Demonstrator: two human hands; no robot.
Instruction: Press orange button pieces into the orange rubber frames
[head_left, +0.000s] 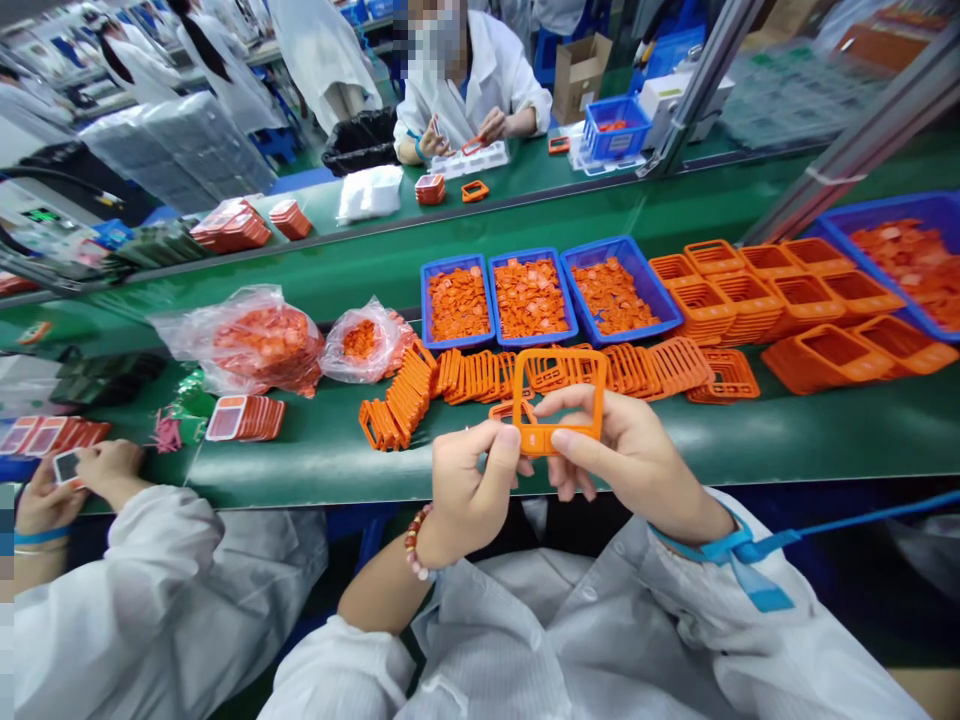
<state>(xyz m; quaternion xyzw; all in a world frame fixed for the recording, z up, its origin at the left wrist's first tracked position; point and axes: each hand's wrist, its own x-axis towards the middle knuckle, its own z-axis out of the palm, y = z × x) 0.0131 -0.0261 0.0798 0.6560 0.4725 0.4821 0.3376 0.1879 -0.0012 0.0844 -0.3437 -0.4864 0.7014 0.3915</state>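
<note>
An orange plastic frame [602,385] is held upright above the near edge of the green bench, its window facing me. My left hand [476,480] pinches its lower left corner between thumb and fingers. On the lower right side, my right hand [626,435] grips the same frame, thumb in front and fingers behind. Behind the held frame, a leaning row of similar orange frames [469,376] runs along the bench. Another loose orange frame [504,410] lies partly hidden behind my hands.
Blue bins [531,300] of small orange parts stand behind the row. Stacked orange frames [772,290] fill the right side. Plastic bags [259,340] of orange parts lie left. A co-worker's hands [112,470] work at far left; another person [472,90] sits opposite.
</note>
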